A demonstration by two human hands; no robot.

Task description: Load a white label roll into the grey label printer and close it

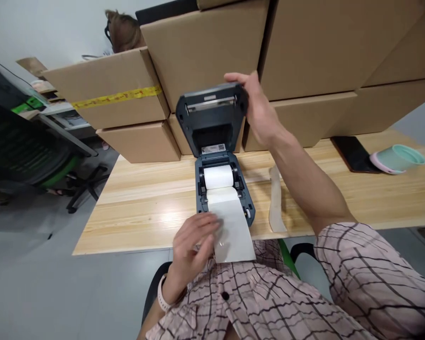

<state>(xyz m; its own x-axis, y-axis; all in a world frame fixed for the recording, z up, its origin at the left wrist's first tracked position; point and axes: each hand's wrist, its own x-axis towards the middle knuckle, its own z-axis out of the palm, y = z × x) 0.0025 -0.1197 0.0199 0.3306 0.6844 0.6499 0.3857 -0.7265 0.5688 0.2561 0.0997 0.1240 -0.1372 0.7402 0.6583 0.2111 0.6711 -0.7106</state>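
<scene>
A dark grey label printer (225,198) sits at the near edge of a wooden table (145,203), its lid (212,115) swung up and open. Inside lies a white label roll (218,176). A strip of white label paper (233,231) runs from the roll out over the table's front edge. My left hand (193,243) pinches the left side of that strip near the printer's front. My right hand (257,106) grips the top right corner of the raised lid.
Stacked cardboard boxes (205,52) form a wall along the back of the table. A loose backing strip (276,200) lies right of the printer. A black phone (354,153) and a mint cup (398,159) lie at far right. Another person's head (122,30) shows behind the boxes. Office chair (28,146) at left.
</scene>
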